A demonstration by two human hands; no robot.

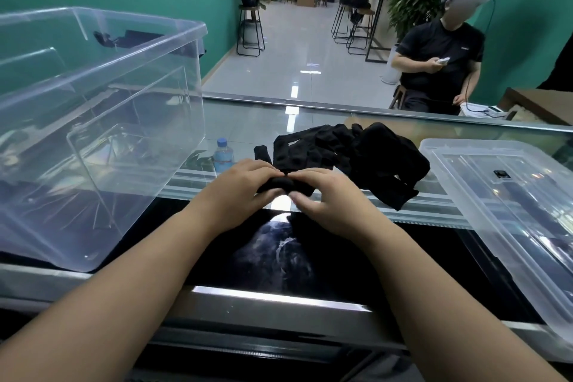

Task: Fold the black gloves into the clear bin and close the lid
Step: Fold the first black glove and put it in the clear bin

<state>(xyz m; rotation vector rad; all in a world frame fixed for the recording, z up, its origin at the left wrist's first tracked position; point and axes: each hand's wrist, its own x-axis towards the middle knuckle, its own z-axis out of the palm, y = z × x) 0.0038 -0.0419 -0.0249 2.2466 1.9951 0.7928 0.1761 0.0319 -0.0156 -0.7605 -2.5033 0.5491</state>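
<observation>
A pile of black gloves [366, 158] lies on the glass counter [248, 121] in the middle. My left hand [238, 192] and my right hand [325, 198] meet just in front of the pile, both pinching the rolled cuff end of one black glove [285, 184] whose fingers stretch away from me. The clear bin [102, 121] stands open on the left, with nothing visible inside it. Its clear lid [508, 195] lies flat on the right side of the counter.
A small water bottle with a blue cap [223, 155] shows between the bin and my left hand, apparently under the glass. A seated person in black [440, 65] faces the counter at the far right. Stools and plants stand further back.
</observation>
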